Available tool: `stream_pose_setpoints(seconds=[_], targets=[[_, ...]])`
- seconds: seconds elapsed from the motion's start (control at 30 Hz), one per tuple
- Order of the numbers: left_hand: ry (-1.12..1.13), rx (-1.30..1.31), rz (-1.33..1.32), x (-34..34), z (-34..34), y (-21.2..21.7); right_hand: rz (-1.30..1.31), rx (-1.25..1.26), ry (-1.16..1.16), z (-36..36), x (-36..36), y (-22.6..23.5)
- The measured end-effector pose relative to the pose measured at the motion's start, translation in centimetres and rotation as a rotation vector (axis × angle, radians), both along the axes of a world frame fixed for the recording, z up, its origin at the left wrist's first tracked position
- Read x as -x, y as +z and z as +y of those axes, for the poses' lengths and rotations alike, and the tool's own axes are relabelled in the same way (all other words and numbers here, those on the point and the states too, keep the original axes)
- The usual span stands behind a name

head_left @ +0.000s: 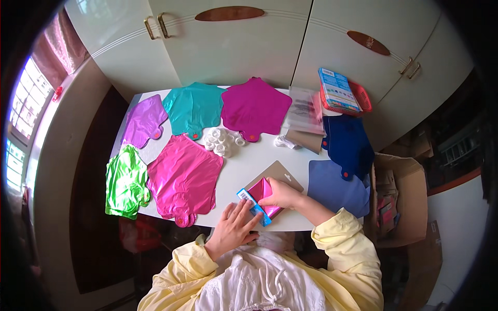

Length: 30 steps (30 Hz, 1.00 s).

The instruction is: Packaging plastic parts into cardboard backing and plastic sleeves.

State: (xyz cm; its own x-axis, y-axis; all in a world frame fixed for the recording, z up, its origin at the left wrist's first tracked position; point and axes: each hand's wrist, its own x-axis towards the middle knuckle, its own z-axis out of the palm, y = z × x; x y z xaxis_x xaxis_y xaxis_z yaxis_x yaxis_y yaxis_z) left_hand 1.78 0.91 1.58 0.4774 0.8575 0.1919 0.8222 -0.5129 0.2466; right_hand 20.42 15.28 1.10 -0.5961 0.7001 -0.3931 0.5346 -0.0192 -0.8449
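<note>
My right hand (pixel 282 194) grips a folded magenta foil balloon (pixel 262 192) that sits half out of a flat package with a blue edge (pixel 254 207) and a grey-brown card backing (pixel 277 173). My left hand (pixel 233 225) lies flat with fingers spread on the near end of that package, at the white table's (pixel 244 160) front edge. Unfolded foil balloons lie across the table: green (pixel 124 181), pink (pixel 184 179), purple (pixel 142 122), teal (pixel 193 108), magenta (pixel 254 106), dark blue (pixel 348 145) and light blue (pixel 334 186).
A heap of white plastic rings (pixel 222 141) sits mid-table. Clear wrappers and a card (pixel 305 119) lie at the back right, beside a red tray with a blue package (pixel 342 92). An open cardboard box (pixel 397 199) stands right of the table. White cabinets (pixel 233 46) are behind.
</note>
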Motion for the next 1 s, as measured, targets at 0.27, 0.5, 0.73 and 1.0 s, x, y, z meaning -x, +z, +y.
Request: stream_pose_setpoints(seconds=[0.27, 0.5, 0.73, 1.0], targets=[[-0.017, -0.001, 0.085, 0.0, 0.2, -0.3, -0.143, -0.112, 0.047, 0.0, 0.1, -0.2], [-0.049, 0.056, 0.119, 0.2, 0.7, 0.8, -0.448, -0.297, 0.189, 0.4, 0.6, 4.7], [-0.072, 0.051, 0.136, 0.3, 0.9, 0.7, -0.257, -0.826, 0.765, 3.3, -2.3, 4.3], [-0.095, 0.086, 0.175, 0.6, 1.2, 0.8, -0.227, -0.909, 0.827, 4.0, -3.0, 2.5]])
